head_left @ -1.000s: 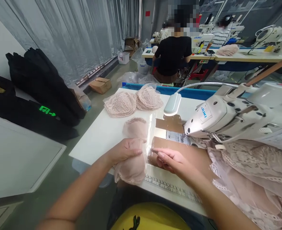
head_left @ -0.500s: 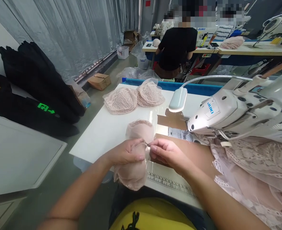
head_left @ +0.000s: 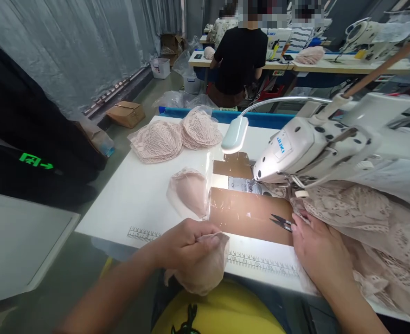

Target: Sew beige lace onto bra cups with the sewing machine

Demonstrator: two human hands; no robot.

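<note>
My left hand [head_left: 191, 243] is closed on the upper edge of a beige sheer fabric cup [head_left: 205, 276], which hangs over the table's front edge. Another beige cup [head_left: 191, 190] lies on the white tabletop just beyond that hand. To the right, my right hand [head_left: 321, 246] is low over the table beside the lace. Dark thread snips [head_left: 281, 221] reach out from its fingertips, blades pointing left above the brown panel [head_left: 240, 208]; the fingers cover their rear end. A heap of beige lace fabric [head_left: 361, 204] lies against and beyond this hand.
A white sewing machine [head_left: 295, 144] stands at the right, with a lamp [head_left: 235, 134] on a bent neck. Two stacks of lace cups [head_left: 158, 141] lie at the back left. A printed ruler [head_left: 260, 264] runs along the front edge. A co-worker [head_left: 241, 60] sits beyond.
My right hand has left the cup and moved right to the lace, carrying the snips. My left hand has drawn one cup down toward me; the other now lies apart on the table.
</note>
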